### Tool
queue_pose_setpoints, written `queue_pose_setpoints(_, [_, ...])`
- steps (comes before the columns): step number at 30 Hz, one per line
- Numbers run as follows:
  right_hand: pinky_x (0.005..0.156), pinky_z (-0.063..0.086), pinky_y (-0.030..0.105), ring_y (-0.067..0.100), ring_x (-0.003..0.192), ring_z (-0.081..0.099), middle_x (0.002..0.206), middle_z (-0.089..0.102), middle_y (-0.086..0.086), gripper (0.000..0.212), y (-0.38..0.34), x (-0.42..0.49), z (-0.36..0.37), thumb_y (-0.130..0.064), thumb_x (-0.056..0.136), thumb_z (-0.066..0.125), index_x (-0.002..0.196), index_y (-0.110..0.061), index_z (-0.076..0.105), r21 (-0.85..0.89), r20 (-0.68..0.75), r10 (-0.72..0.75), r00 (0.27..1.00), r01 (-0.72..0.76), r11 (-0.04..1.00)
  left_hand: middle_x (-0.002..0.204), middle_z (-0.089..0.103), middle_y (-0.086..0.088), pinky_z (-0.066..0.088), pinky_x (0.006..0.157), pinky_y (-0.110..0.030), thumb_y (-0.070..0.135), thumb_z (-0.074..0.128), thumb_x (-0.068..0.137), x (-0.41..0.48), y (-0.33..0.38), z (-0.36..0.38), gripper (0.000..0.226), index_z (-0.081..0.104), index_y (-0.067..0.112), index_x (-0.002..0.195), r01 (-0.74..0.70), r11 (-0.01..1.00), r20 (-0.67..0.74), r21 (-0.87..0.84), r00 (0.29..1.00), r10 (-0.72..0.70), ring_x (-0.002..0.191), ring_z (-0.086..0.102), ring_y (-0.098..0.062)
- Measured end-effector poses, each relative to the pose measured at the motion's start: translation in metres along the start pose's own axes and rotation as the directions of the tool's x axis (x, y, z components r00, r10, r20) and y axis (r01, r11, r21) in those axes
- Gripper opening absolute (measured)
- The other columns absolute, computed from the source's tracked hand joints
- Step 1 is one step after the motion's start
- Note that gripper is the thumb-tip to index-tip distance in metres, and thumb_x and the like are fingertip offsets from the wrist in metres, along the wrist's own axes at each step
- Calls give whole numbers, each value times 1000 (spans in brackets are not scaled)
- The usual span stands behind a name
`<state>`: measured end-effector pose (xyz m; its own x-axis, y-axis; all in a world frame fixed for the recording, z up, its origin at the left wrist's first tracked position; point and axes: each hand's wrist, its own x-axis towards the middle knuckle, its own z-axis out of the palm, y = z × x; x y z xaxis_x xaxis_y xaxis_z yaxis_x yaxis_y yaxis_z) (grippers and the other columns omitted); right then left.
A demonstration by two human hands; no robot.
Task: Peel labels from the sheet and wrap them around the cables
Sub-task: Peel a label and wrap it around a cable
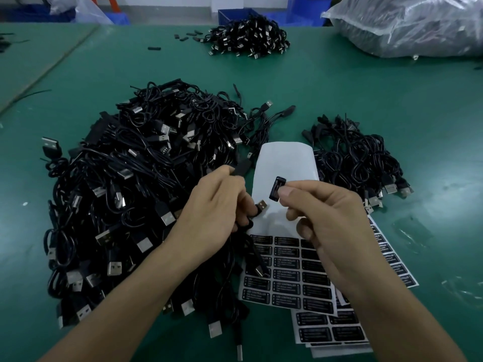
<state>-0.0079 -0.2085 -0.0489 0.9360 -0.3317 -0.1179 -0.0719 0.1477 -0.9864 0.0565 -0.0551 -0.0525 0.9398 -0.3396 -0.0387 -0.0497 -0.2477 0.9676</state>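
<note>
My right hand (322,218) pinches a small black label (277,188) between thumb and forefinger, held upright above the label sheet (285,163). The sheet is white and bare in its upper half, with rows of black labels lower down (286,275). My left hand (214,212) grips a black USB cable (261,206); its metal plug pokes out to the right of my fingers, and a black end sticks up above them. Label and cable are a short gap apart.
A big heap of black USB cables (136,184) lies left of my hands on the green table (392,100). A smaller pile (358,163) sits right of the sheet, another (248,39) far back. More label sheets (392,257) lie underneath. A plastic bag (418,24) sits at back right.
</note>
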Motion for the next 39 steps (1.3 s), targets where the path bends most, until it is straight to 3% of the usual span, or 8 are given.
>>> queue_pose_setpoints(4, [39, 34, 15, 6, 53, 56, 71, 71, 3, 14, -2, 2, -1, -28, 58, 79, 69, -19, 79, 154, 73, 125, 990, -135, 979, 71, 71, -2, 50, 54, -21, 22, 50, 99, -1, 3, 1, 25, 52, -1, 89, -64, 995, 5, -82, 998, 65, 60, 63, -10])
queue_pose_setpoints(7, [41, 35, 14, 6, 52, 56, 72, 72, 2, 15, -1, 3, 0, -30, 58, 78, 68, -19, 79, 153, 102, 147, 984, -162, 975, 77, 70, -9, 57, 63, -32, 22, 61, 77, -1, 3, 2, 23, 41, 11, 81, -97, 990, 37, -104, 994, 101, 68, 67, -16])
queue_pose_setpoints(10, [43, 37, 14, 6, 53, 55, 72, 72, 2, 14, 2, 4, 0, -29, 61, 78, 71, -20, 80, 132, 100, 150, 984, -163, 978, 74, 73, -3, 56, 66, -37, 17, 66, 71, 0, 0, 2, 35, 33, 18, 80, -113, 988, 55, -110, 991, 120, 70, 64, -25])
queue_pose_setpoints(15, [47, 39, 15, 5, 55, 54, 73, 73, 3, 5, 2, 2, 2, -19, 78, 77, 75, -19, 80, 54, 60, 118, 991, -121, 991, 67, 70, -1, 52, 58, -27, 9, 66, 72, 2, -3, 2, 38, 30, 18, 80, -134, 971, 52, -198, 988, 147, 61, 59, -17])
queue_pose_setpoints(20, [47, 43, 11, 1, 52, 59, 66, 73, 0, 10, 3, 0, 4, -11, 84, 77, 76, -17, 79, -140, -37, -88, 995, 82, 987, 67, 70, -2, 52, 58, -25, 9, 69, 73, 2, -6, 3, 40, 31, 19, 80, -148, 965, 48, -216, 986, 161, 58, 59, -13])
queue_pose_setpoints(26, [46, 43, 18, 7, 53, 62, 68, 73, 2, 8, 6, 1, 3, -24, 79, 79, 79, -17, 79, -159, -70, -27, 997, 16, 987, 67, 70, -1, 53, 59, -23, 8, 69, 74, 3, -8, 3, 40, 31, 19, 80, -170, 965, 37, -201, 983, 181, 58, 62, -11])
queue_pose_setpoints(33, [46, 40, 16, 5, 52, 52, 62, 65, -2, 7, 3, 2, 2, -24, 75, 77, 70, -22, 79, -73, -4, 36, 999, -36, 997, 70, 72, 0, 53, 59, -24, 9, 70, 74, 3, -9, 2, 40, 31, 18, 81, -162, 965, 47, -206, 983, 175, 60, 64, -10])
queue_pose_setpoints(39, [50, 40, 13, 3, 52, 47, 57, 59, -8, 20, 3, 2, 3, -19, 83, 72, 64, -24, 75, -144, -33, -35, 999, 30, 989, 80, 72, -11, 58, 64, -32, 25, 67, 80, 1, -7, 4, 30, 40, 15, 79, -128, 981, 37, -146, 990, 135, 72, 69, -21])
